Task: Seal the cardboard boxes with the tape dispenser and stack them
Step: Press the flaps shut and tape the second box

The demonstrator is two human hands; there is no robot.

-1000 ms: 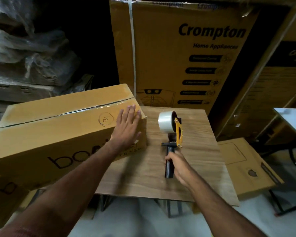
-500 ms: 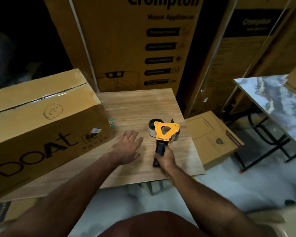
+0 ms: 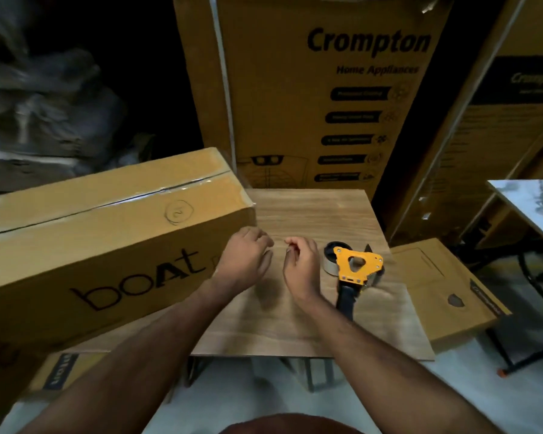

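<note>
Taped "boAt" box point(image 3: 107, 242) lies on the surface point(image 3: 311, 324), left. Tape dispenser point(image 3: 353, 270) lies flat beside your right hand point(image 3: 300, 270). Both hands, including left point(image 3: 243, 264), are loosely curled; whether either grip holds anything, cannot tell.

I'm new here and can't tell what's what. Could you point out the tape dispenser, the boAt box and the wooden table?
tape dispenser point(image 3: 356, 266): head view, on its orange side plate.
boAt box point(image 3: 107, 245): head view, on its printed front face.
wooden table point(image 3: 311, 211): head view, on bare tabletop behind the hands.
</note>
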